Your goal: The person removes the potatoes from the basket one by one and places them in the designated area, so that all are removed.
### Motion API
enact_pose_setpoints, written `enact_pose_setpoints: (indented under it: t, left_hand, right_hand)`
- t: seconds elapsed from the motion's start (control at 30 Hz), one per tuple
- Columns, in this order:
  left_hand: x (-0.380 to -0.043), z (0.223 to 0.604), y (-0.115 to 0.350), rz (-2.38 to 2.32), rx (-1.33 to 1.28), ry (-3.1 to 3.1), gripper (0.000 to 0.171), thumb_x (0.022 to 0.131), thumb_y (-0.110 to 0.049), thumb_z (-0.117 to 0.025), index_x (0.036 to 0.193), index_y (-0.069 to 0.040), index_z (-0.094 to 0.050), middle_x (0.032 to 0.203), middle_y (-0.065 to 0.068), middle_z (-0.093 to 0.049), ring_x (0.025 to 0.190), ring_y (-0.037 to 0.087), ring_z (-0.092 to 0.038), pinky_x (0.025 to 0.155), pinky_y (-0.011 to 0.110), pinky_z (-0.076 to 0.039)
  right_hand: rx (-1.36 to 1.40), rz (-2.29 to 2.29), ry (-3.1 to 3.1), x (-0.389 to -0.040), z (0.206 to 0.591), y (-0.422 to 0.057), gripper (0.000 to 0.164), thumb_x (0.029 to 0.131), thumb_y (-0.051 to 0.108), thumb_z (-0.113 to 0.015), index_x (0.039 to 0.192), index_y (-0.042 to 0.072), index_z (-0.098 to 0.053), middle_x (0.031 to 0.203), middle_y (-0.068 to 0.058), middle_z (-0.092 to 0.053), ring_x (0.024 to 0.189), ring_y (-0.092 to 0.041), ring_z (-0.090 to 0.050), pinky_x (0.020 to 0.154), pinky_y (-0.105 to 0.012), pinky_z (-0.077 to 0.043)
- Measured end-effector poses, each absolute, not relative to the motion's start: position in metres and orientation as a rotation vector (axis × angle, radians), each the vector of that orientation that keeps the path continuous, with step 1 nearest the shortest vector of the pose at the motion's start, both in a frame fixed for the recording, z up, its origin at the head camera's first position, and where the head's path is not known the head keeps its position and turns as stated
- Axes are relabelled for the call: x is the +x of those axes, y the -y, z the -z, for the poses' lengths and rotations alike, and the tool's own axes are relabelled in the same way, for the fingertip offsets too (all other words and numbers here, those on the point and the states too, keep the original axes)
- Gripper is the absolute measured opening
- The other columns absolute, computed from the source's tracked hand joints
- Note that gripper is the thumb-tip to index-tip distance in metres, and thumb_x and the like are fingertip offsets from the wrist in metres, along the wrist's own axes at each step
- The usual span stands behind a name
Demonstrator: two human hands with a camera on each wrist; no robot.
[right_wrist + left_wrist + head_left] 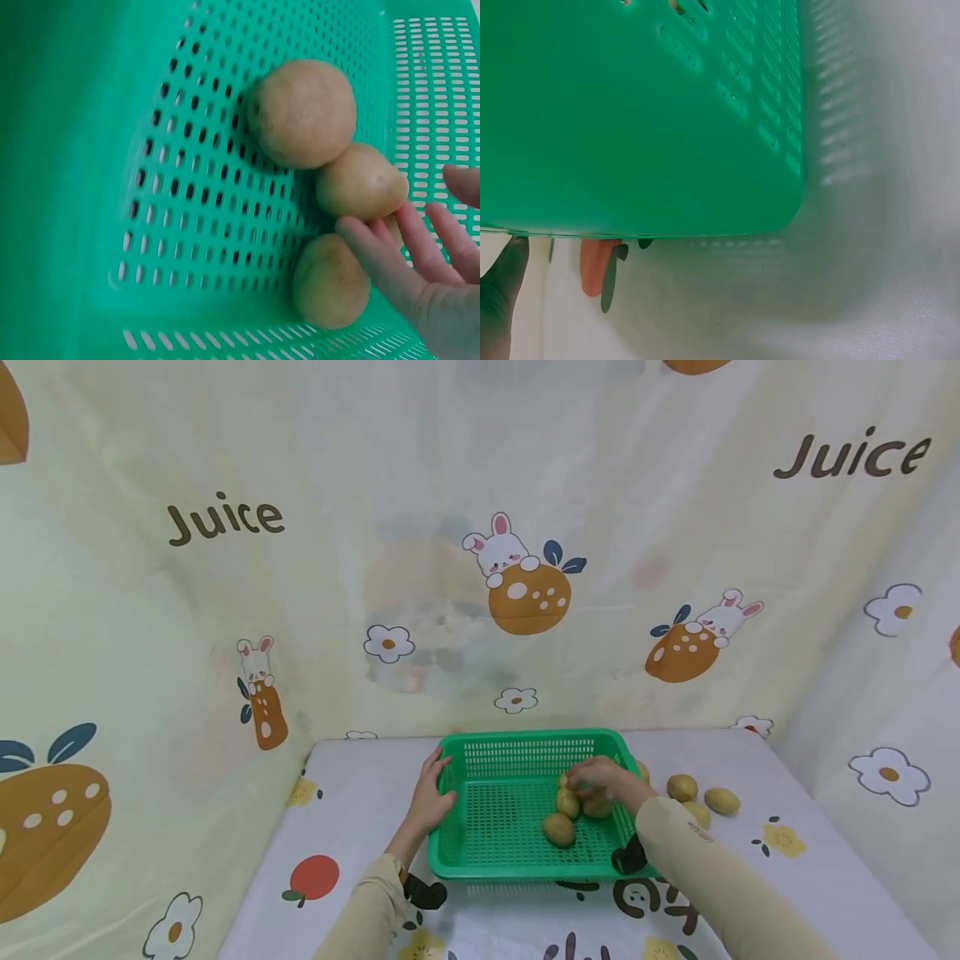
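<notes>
A: What is in the container?
B: A green basket [517, 870] sits on a printed tablecloth [345, 802]. In its right half, left to right, are a larger brown potato [559, 831], a smaller potato [567, 804] beside it, and a third potato [597, 807] partly under a hand. A fourth potato [563, 782] shows just behind the smaller one.

A: Where are the hands?
B: At the basket's left rim, the left hand [432, 795] rests with thumb and fingers spread apart on the edge, well apart from the potatoes. Inside the basket's right half, the right hand [602, 777] is over the group, its fingers spread, a fingertip at the smaller potato.

A: Anything farther right?
B: Outside the basket's right rim, four loose potatoes [682, 787] lie on the tablecloth, one partly hidden behind the right forearm.

A: What do the wrist views add?
B: The left one shows the basket's outer wall, its slots, and one finger [502, 281] reaching the edge; the rest of that hand is out of sight. The right one looks down into the basket: the larger potato touches the smaller one, the third lies near the basket's wall, and only a sliver of the fourth shows behind the fingers. The gaps between those fingers are plain there, less so from the head.
</notes>
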State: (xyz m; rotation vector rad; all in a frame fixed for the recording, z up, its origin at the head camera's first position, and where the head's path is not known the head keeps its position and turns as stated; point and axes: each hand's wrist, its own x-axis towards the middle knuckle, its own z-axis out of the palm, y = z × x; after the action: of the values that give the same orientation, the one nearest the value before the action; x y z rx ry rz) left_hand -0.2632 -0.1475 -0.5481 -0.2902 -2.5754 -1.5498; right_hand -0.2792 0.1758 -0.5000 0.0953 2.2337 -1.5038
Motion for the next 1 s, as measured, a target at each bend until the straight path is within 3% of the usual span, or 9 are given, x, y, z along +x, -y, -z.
enact_pose_setpoints:
  t: [0.17,0.4,0.8,1.0]
  left_hand:
    - [-0.264,0.549,0.150,1.535,-0.307,2.570,0.071,0.073,0.005,-0.058,0.142,0.005,-0.045,0.160,0.016,-0.023,0.145,0.042,-0.022,0.109,0.063,-0.026]
    - [-0.264,0.547,0.153,1.538,-0.297,2.563,0.070,0.074,0.005,-0.057,0.143,0.005,-0.044,0.160,0.015,-0.023,0.146,0.041,-0.021,0.110,0.062,-0.025]
    - [-0.264,0.549,0.150,1.555,-0.321,2.550,0.071,0.073,0.005,-0.057,0.142,0.006,-0.044,0.160,0.016,-0.023,0.145,0.040,-0.022,0.110,0.061,-0.027]
    - [-0.265,0.549,0.148,1.555,-0.312,2.558,0.071,0.073,0.004,-0.057,0.143,0.005,-0.044,0.160,0.015,-0.024,0.145,0.039,-0.022,0.110,0.060,-0.028]
  right_hand:
    - [0.150,1.497,-2.194,-0.280,0.503,-0.172,0.042,0.092,0.001,-0.058,0.131,-0.013,-0.053,0.135,-0.031,-0.051,0.116,-0.046,-0.056,0.082,-0.053,-0.055]
    - [0.117,1.503,-2.128,-0.273,0.508,-0.152,0.044,0.094,0.001,-0.056,0.136,-0.011,-0.050,0.143,-0.033,-0.040,0.124,-0.054,-0.045,0.085,-0.054,-0.053]
    - [0.232,1.423,-2.236,-0.273,0.526,-0.121,0.036,0.085,-0.003,-0.067,0.121,-0.004,-0.067,0.123,-0.021,-0.062,0.112,-0.044,-0.057,0.081,-0.054,-0.053]
    - [0.249,1.276,-2.293,-0.272,0.524,-0.117,0.040,0.081,-0.001,-0.072,0.120,-0.005,-0.065,0.121,-0.021,-0.062,0.103,-0.039,-0.062,0.074,-0.057,-0.054]
